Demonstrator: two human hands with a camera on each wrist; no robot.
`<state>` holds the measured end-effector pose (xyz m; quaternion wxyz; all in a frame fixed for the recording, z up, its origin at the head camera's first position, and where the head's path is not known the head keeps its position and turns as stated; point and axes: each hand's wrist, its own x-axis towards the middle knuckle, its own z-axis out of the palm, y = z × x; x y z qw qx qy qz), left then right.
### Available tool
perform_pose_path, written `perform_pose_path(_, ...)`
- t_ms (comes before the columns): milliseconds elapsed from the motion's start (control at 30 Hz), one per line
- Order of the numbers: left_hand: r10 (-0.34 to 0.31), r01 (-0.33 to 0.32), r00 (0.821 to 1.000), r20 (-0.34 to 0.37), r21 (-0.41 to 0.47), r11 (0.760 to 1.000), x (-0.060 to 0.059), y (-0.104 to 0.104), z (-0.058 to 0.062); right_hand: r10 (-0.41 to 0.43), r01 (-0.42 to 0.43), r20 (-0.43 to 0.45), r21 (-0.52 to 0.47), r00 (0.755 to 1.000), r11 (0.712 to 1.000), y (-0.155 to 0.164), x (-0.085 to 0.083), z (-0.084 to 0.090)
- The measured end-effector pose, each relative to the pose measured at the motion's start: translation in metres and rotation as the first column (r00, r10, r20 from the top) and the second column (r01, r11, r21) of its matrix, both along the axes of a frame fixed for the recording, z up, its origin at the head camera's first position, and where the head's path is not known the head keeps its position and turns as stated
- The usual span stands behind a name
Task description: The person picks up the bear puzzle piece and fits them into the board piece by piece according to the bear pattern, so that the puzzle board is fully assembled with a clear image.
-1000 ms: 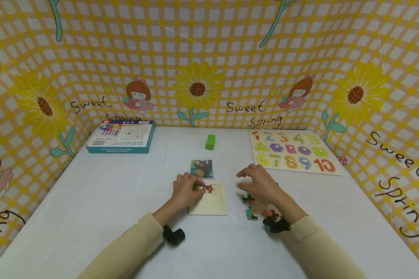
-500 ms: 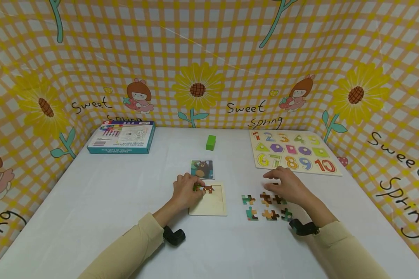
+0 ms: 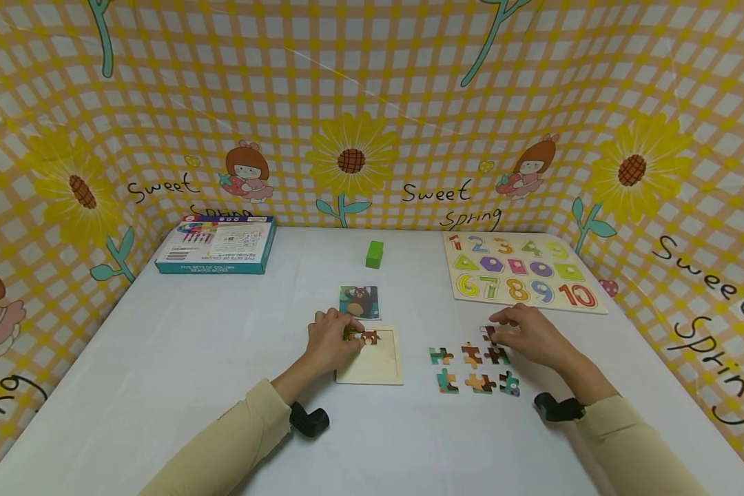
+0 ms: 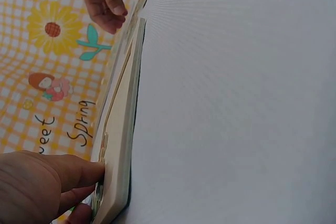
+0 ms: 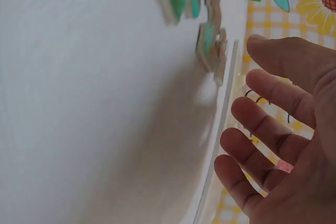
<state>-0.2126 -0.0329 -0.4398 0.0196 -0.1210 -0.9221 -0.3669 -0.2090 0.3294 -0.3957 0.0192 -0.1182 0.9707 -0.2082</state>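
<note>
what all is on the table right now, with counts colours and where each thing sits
wooden puzzle tray: 1, pale wood, table centre, two pieces in its top left corner
loose jigsaw pieces: about seven, brown, green and teal, right of the tray
bear picture card: 1, blue and brown, behind the tray
green block: 1, far centre
number board: 1, pale wood, coloured numbers, far right
teal box: 1, far left
left hand: presses a piece in the tray
right hand: fingers spread, over the loose pieces
</note>
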Motion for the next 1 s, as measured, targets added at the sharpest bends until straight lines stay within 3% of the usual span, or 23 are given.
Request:
perform_pose_path(433, -0.001, 0.001, 1.000, 0.006, 0.005, 1.000, -0.001, 0.000, -0.001, 0.008, -0.008, 0.005, 0.022, 1.000, 1.000, 0.012, -0.007, -0.012)
perform_pose_path(1000, 0.000, -0.001, 1.000, 0.006, 0.011, 1.000, -0.001, 0.000, -0.001, 0.001, -0.001, 0.018, 0.030, 1.000, 1.000, 0.013, -0.009, -0.015)
